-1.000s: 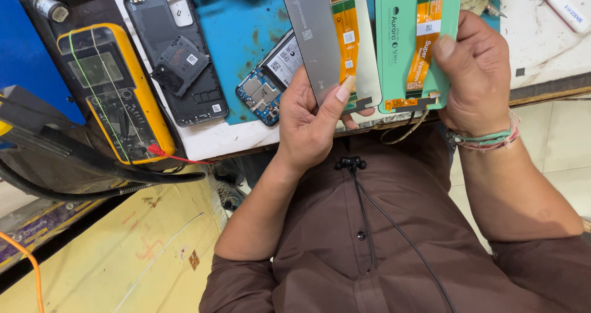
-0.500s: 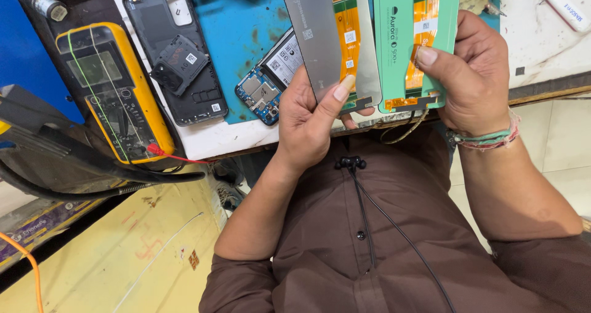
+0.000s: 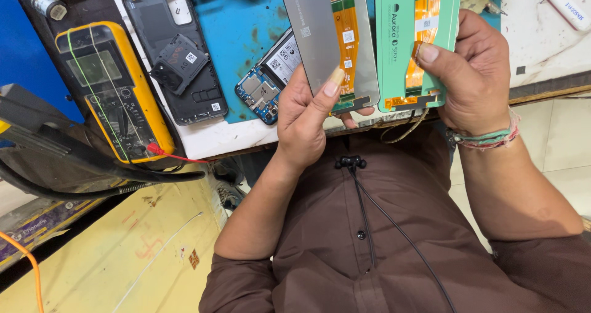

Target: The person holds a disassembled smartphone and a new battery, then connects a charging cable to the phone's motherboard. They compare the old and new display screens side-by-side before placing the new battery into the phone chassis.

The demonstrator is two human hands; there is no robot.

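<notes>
I hold two phone display panels side by side above the bench edge: my left hand [image 3: 305, 113] pinches the grey panel [image 3: 326, 36] at its lower edge, thumb over the orange flex; my right hand [image 3: 477, 82] clamps the green-backed panel [image 3: 403, 42], thumb across its flex. Both panel tops are cut off. On the blue mat [image 3: 240, 23] lie one black back cover [image 3: 175, 54] and one opened phone [image 3: 268, 79], partly hidden; one yellow multimeter [image 3: 114, 91] lies left.

A grey phone screen [image 3: 326, 39] with an orange ribbon stands beside a green one [image 3: 397, 48], both bearing small white labels. The yellow meter [image 3: 114, 91] at left has a grey-green rectangular display [image 3: 93, 68].
</notes>
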